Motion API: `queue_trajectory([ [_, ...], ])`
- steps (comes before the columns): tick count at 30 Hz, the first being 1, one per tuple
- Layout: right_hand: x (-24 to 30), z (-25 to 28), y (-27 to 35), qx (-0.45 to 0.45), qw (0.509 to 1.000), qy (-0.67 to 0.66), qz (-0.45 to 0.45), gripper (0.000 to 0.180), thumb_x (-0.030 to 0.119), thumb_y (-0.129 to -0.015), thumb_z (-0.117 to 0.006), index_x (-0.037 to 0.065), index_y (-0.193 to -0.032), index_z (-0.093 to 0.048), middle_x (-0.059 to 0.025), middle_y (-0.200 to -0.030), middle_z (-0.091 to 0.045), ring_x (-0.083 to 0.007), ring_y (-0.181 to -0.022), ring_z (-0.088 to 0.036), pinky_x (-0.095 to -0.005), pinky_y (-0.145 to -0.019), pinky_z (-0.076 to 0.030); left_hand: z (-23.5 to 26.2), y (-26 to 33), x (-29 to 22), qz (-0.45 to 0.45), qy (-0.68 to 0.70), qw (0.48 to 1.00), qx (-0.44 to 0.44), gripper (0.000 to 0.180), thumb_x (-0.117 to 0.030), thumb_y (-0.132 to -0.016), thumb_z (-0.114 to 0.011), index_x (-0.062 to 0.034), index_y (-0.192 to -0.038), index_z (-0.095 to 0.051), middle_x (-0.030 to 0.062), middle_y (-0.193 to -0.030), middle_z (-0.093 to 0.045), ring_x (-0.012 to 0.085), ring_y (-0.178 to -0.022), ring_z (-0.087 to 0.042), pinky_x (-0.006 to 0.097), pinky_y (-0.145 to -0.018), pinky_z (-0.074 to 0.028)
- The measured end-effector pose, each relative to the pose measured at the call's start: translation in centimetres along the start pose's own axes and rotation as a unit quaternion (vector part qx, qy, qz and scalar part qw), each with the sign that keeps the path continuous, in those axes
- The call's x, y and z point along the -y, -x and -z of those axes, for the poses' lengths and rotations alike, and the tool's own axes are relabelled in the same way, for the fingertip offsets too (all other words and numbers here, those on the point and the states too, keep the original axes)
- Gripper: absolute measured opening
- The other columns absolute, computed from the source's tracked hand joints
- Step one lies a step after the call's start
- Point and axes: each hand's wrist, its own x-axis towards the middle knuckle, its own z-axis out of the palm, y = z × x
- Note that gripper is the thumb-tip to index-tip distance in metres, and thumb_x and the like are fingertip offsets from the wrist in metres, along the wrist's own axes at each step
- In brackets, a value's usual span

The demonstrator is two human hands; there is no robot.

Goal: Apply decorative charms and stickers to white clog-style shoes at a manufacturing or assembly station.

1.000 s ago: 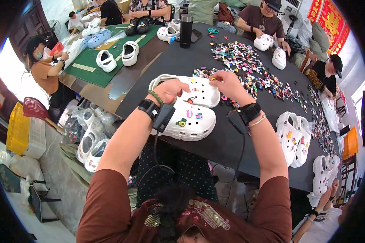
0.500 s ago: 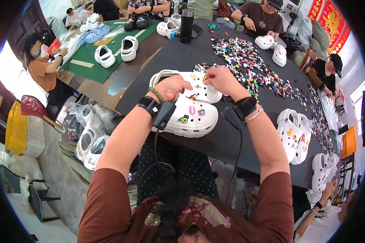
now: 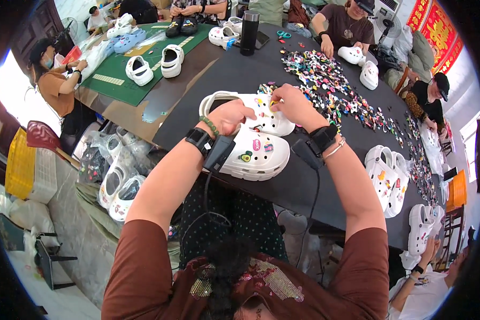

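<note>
Two white clogs lie side by side on the black table [image 3: 240, 69] in front of me. My left hand [image 3: 232, 114] grips the side of the far white clog [image 3: 264, 114] and holds it steady. My right hand [image 3: 292, 104] pinches a small yellow charm [image 3: 272, 103] against that clog's top. The near white clog [image 3: 258, 154] carries several coloured charms and rests under my left wrist. Both wrists wear black bands with cables.
A spread of colourful charms [image 3: 336, 88] covers the table beyond my hands. More white clogs [image 3: 386, 178] lie at the right, others on a green mat [image 3: 138, 66] at far left. A black bottle [image 3: 249, 33] stands at the far edge. Other people work around the table.
My right hand has brought a small charm down onto the far clog. My left hand stays on that clog. The view has shifted slightly.
</note>
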Motion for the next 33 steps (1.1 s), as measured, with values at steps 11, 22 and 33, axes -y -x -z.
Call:
queue_trajectory([
  [11,-0.7,0.0,1.5,0.001,0.998,-0.050,-0.037,0.024,0.015,-0.075,-0.076,0.004,-0.089,-0.061,-0.0141,-0.099,-0.057,-0.0313,-0.097,-0.057,-0.0386,-0.084,-0.047,-1.8,1.4,-1.0,0.008,0.010,1.000,-0.018,0.025,0.007,-0.075,-0.061,0.0092,-0.100,-0.061,0.0157,-0.094,-0.068,0.0249,-0.078,-0.069,0.036,-0.069,-0.057],
  [22,-0.7,0.4,0.6,0.006,0.999,-0.017,-0.045,0.031,0.023,-0.061,-0.084,0.004,-0.079,-0.068,-0.0166,-0.095,-0.062,-0.0325,-0.099,-0.057,-0.0381,-0.084,-0.048,-0.6,0.0,0.3,-0.014,0.048,0.994,0.094,0.033,0.008,-0.078,-0.057,0.0099,-0.111,-0.057,0.0180,-0.103,-0.067,0.0269,-0.088,-0.069,0.038,-0.077,-0.057],
  [33,0.3,0.6,-0.1,0.044,0.997,0.055,-0.029,0.039,0.022,-0.056,-0.084,0.002,-0.084,-0.066,-0.0150,-0.087,-0.062,-0.0305,-0.095,-0.058,-0.0382,-0.080,-0.048,0.2,-0.9,1.2,-0.023,0.027,0.990,0.135,0.038,0.005,-0.080,-0.057,0.0051,-0.118,-0.055,0.0141,-0.110,-0.065,0.0218,-0.092,-0.067,0.036,-0.081,-0.056],
])
